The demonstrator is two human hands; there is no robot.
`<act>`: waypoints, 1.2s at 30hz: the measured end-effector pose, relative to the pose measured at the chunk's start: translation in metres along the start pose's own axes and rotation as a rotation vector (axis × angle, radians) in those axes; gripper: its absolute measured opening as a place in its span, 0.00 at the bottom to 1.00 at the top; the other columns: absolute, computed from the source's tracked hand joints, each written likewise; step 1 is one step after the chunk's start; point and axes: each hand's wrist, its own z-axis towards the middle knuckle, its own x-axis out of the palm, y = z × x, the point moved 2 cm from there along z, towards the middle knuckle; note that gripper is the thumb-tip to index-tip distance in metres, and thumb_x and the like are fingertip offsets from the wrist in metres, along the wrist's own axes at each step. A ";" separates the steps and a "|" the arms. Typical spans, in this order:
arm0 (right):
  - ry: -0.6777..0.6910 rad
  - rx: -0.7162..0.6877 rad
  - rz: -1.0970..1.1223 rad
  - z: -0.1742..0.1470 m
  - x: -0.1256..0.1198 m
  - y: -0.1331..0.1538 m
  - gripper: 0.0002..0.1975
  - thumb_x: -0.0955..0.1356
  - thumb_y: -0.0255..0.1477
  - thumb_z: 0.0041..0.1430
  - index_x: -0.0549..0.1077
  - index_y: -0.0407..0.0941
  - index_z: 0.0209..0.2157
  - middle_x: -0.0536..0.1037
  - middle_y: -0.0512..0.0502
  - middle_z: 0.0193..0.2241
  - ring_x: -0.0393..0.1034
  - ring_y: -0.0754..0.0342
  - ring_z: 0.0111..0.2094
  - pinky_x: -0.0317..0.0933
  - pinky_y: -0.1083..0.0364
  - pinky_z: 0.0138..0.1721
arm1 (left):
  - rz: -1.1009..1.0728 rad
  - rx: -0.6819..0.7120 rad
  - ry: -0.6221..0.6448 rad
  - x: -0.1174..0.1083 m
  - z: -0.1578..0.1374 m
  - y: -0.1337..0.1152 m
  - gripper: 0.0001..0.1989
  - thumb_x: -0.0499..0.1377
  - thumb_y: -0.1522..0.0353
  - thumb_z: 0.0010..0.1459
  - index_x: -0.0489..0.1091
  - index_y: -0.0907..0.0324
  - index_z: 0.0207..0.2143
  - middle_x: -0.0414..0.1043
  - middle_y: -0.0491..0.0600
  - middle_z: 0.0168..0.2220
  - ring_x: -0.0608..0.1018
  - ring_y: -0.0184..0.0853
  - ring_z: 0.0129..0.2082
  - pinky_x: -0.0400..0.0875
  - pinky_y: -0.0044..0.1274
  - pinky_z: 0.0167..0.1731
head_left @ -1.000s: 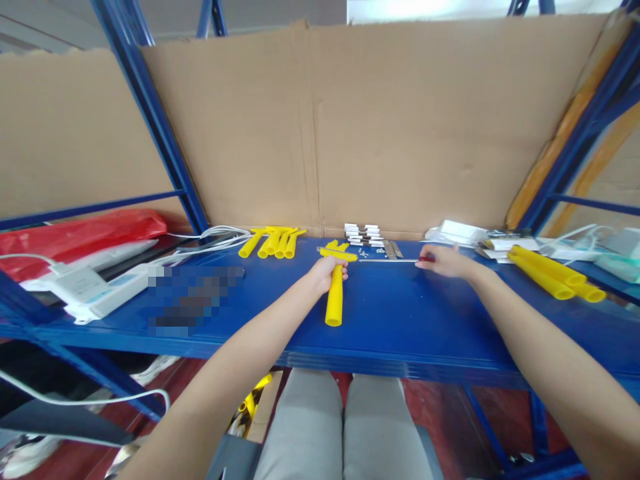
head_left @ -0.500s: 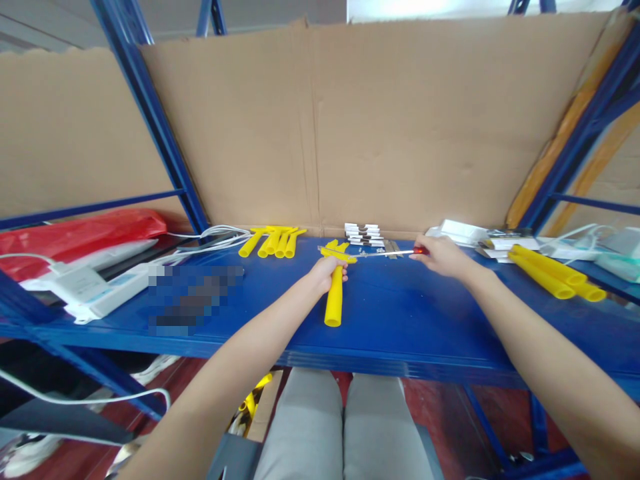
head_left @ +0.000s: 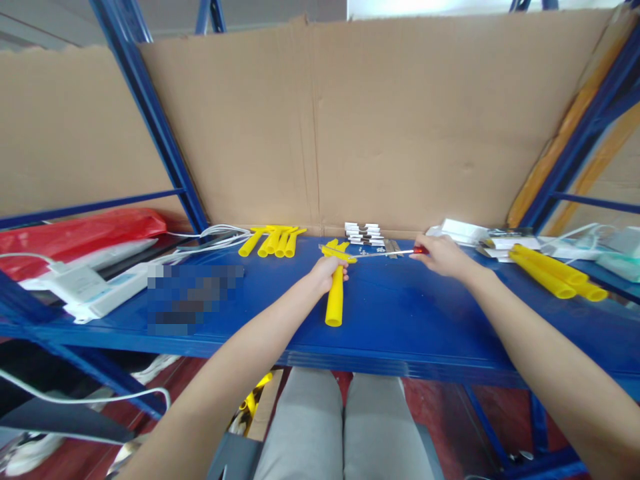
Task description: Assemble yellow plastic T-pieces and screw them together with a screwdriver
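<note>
My left hand (head_left: 330, 270) is closed around a yellow plastic handle (head_left: 335, 303) with a hollow round grip pointing toward me and a wider head at the far end. A thin strip lies across that head; its material is hard to make out. In my right hand (head_left: 440, 253), to the right, is a screwdriver (head_left: 387, 253) with a red grip. Its long metal shaft points left, and the tip reaches the handle's head. Whether the tip sits in a screw is too small to tell. Small metal bits (head_left: 373, 251) lie just behind the shaft.
Several yellow handles (head_left: 273, 241) lie at the back left, and more yellow tubes (head_left: 545, 270) at the right. White packets (head_left: 364, 234) are stacked against the cardboard wall (head_left: 400, 127). A white power strip (head_left: 107, 293) and cables are on the left of the blue shelf (head_left: 400, 333).
Both hands keep nearly the same place. The yellow handle has shifted very slightly, with the screwdriver's tip still at its head.
</note>
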 end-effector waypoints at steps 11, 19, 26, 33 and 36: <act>-0.022 -0.011 0.002 0.000 -0.002 0.000 0.04 0.62 0.32 0.60 0.65 0.47 0.32 0.77 0.41 0.30 0.71 0.45 0.34 0.53 0.52 0.36 | 0.021 0.034 -0.040 0.002 -0.004 -0.001 0.12 0.54 0.84 0.54 0.64 0.59 0.32 0.63 0.43 0.19 0.65 0.26 0.16 0.63 0.17 0.16; -0.037 -0.041 -0.002 0.000 -0.001 0.001 0.04 0.63 0.31 0.60 0.65 0.47 0.31 0.77 0.42 0.29 0.71 0.46 0.31 0.52 0.53 0.34 | 0.059 0.062 -0.056 0.005 -0.010 -0.003 0.11 0.51 0.85 0.56 0.65 0.62 0.34 0.63 0.42 0.19 0.64 0.25 0.16 0.62 0.16 0.16; -0.083 -0.085 -0.135 0.000 -0.008 0.009 0.05 0.61 0.29 0.62 0.67 0.45 0.33 0.77 0.40 0.30 0.70 0.45 0.33 0.49 0.53 0.35 | 0.139 0.125 -0.087 0.006 -0.011 -0.004 0.10 0.54 0.84 0.54 0.67 0.62 0.32 0.63 0.41 0.17 0.65 0.26 0.15 0.63 0.18 0.18; -0.171 -0.139 -0.311 -0.002 -0.021 0.025 0.10 0.60 0.30 0.66 0.70 0.42 0.37 0.78 0.37 0.30 0.70 0.45 0.34 0.48 0.51 0.36 | 0.395 0.244 -0.158 0.003 -0.015 -0.011 0.10 0.54 0.84 0.53 0.66 0.63 0.27 0.57 0.39 0.13 0.62 0.26 0.12 0.59 0.20 0.17; -0.110 -0.119 -0.318 -0.004 -0.024 0.029 0.12 0.59 0.33 0.67 0.71 0.42 0.38 0.78 0.36 0.30 0.72 0.45 0.33 0.50 0.52 0.34 | 0.445 0.268 -0.162 0.001 -0.017 -0.015 0.11 0.53 0.84 0.54 0.64 0.62 0.24 0.57 0.39 0.12 0.62 0.26 0.11 0.57 0.20 0.16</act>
